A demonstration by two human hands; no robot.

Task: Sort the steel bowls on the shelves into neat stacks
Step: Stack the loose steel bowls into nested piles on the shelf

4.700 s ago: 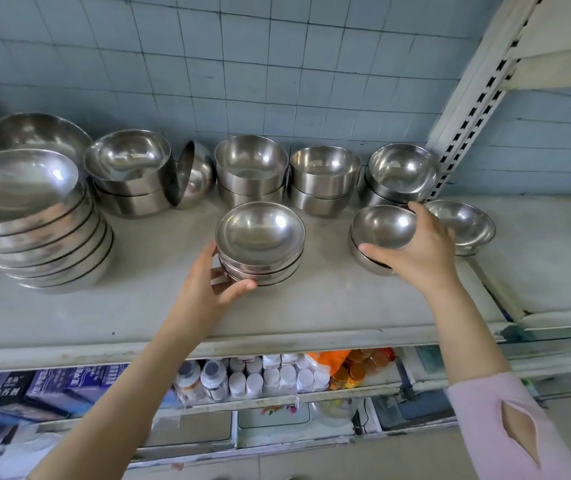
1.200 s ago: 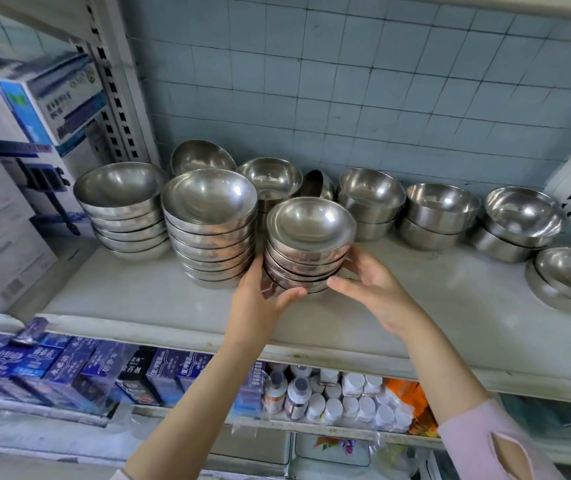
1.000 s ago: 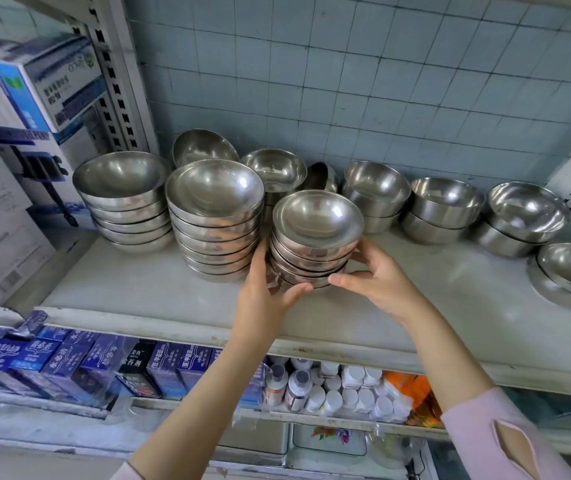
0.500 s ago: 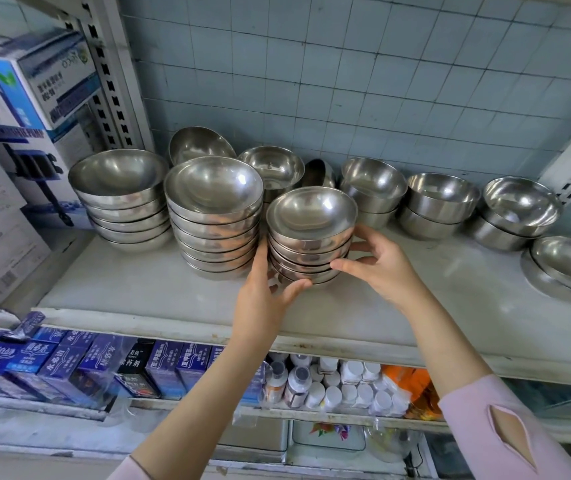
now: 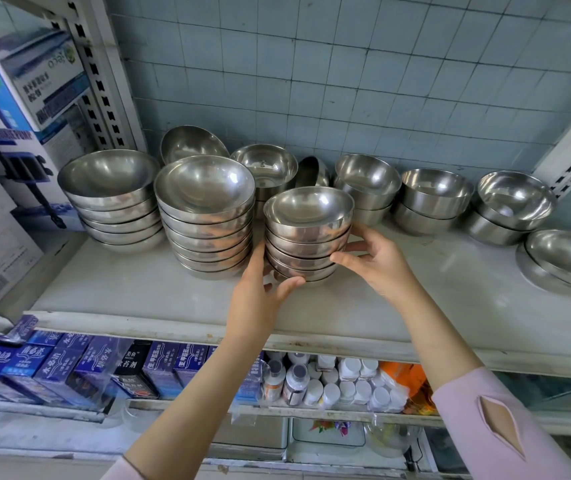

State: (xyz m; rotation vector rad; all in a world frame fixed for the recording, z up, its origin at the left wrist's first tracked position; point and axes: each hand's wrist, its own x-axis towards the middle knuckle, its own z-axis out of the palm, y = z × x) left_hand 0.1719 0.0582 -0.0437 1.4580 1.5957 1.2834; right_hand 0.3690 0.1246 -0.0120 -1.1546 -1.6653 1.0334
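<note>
A stack of several small steel bowls (image 5: 308, 223) stands on the white shelf (image 5: 415, 306), close beside a taller stack of wider bowls (image 5: 204, 209). My left hand (image 5: 260, 292) grips the small stack low on its left side, thumb curled under the front. My right hand (image 5: 374, 261) holds its right side with thumb and fingers around the rims. Another wide stack (image 5: 111, 195) stands further left. Deeper bowls sit in pairs along the tiled wall: one pair (image 5: 367, 185), a second (image 5: 433, 199), a third (image 5: 512, 206). Two shallow bowls (image 5: 564, 258) lie at the far right.
A single bowl (image 5: 190, 143) leans against the wall behind the stacks, and one small bowl (image 5: 311, 171) stands on edge. Cardboard boxes (image 5: 17, 133) fill the left side past the slotted upright (image 5: 100, 71). Below are blue packets (image 5: 52, 365) and white-capped bottles (image 5: 329, 382).
Since 4.7 s ago the small stack has grown taller and moved left next to the wide stacks. Over the last second both hands stay on it, nudging it slightly back.
</note>
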